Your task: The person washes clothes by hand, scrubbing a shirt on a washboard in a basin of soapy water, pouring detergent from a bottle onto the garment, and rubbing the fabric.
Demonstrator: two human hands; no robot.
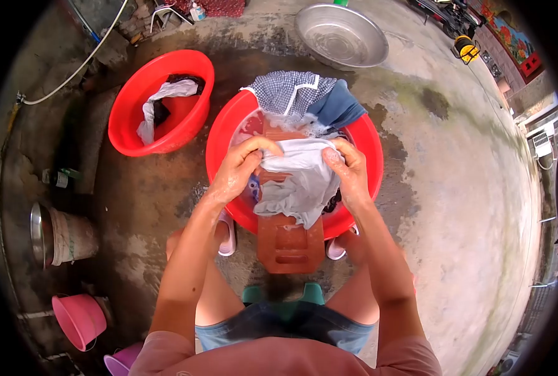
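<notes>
Wet white cloth (297, 182), a garment whose kind I cannot make out, is stretched between my two hands over a brown washboard (290, 250). My left hand (236, 168) pinches its upper left edge, and my right hand (348, 170) grips the upper right corner with the thumb on top. The lower part of the cloth drapes onto the board. Under it stands a large red basin (374, 141) with suds in it. A checked garment with white trim (285, 94) and a blue cloth (338, 106) hang over the basin's far rim.
A second red basin (122, 119) at the left holds white and dark cloth. At the back is a metal basin (341, 34). A pink bucket (78, 321) and a lidded bucket (72, 235) stand to the left. My feet flank the washboard.
</notes>
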